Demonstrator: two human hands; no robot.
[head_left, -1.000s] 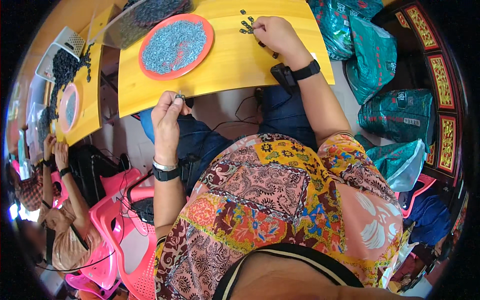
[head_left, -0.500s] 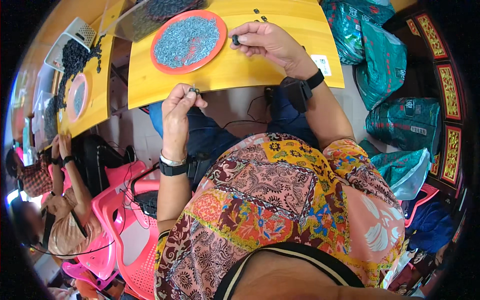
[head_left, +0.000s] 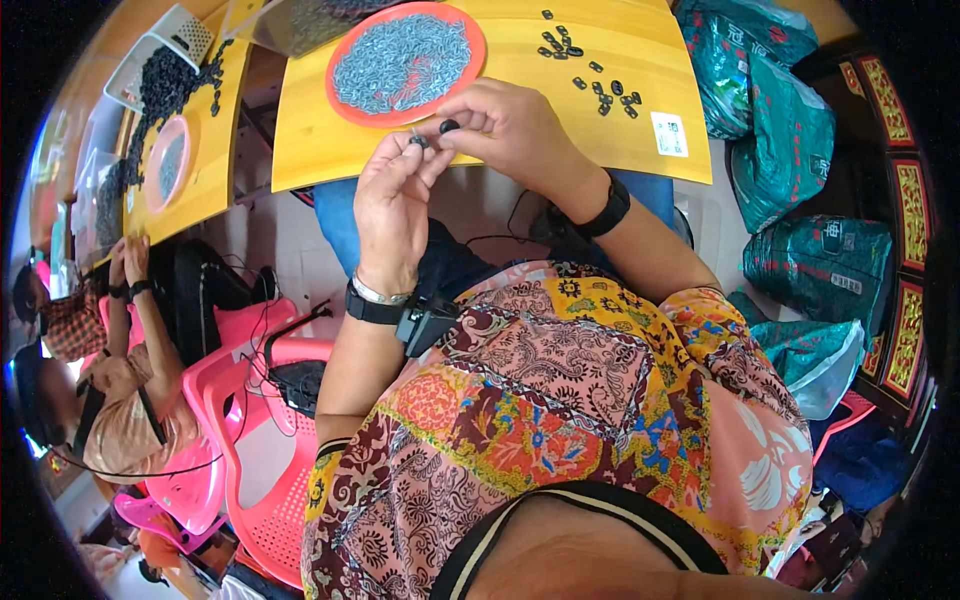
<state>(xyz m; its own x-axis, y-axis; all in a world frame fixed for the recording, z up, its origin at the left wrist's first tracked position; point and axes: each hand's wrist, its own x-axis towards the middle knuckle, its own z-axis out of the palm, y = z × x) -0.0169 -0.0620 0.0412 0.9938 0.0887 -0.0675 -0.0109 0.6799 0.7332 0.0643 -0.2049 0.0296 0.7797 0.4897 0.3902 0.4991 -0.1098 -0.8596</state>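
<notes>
My left hand point(head_left: 390, 205) pinches a small black part point(head_left: 419, 142) with a thin, shiny pin or screw standing up out of it. Close beside it, my right hand point(head_left: 525, 135) grips a small rounded black piece point(head_left: 449, 126) between thumb and fingers. The two hands meet at the table's near edge, just below a red plate point(head_left: 478, 55) heaped with small silvery screws point(head_left: 400, 65). Several small black parts point(head_left: 605, 95) lie scattered on the yellow table point(head_left: 330, 150) to the right of the plate.
A clear bin point(head_left: 290, 35) stands behind the plate. Green sacks point(head_left: 815, 265) line the right side. At left, a second table holds a tipped white basket point(head_left: 185, 35), loose black parts and a pink plate point(head_left: 183, 135); a co-worker point(head_left: 135, 400) sits there. A pink chair point(head_left: 275, 480) is nearby.
My right hand has come left and down, bringing its black piece to the part in my left hand. The left hand has risen slightly rightward. More scattered parts show on the table.
</notes>
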